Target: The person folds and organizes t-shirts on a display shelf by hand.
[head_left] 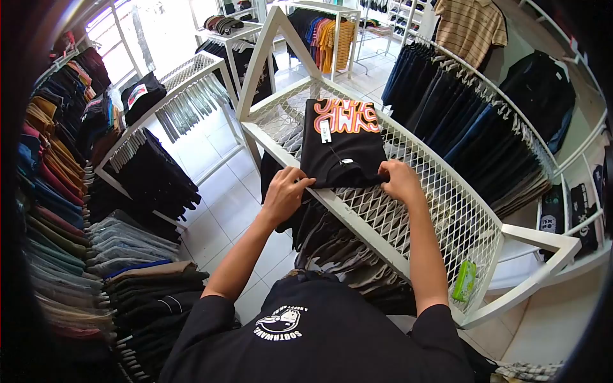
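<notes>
A folded black T-shirt (348, 150) with a pink and orange print lies on the white mesh rack top (440, 204). A white price tag (325, 132) rests on its front, and its neckline faces me. My left hand (287, 193) pinches the near left corner of the shirt at the rack's edge. On the opposite side, my right hand (401, 181) has its fingers closed on the near right corner. Both forearms reach forward from black sleeves.
A green packet (464, 281) sits at the mesh's right end. Trousers (460, 121) hang on a curved rail at right, and packed garments (57, 255) line the left. A rack with folded shirts (142, 96) stands at back left. White triangular frames (278, 45) rise at the mesh rack's ends.
</notes>
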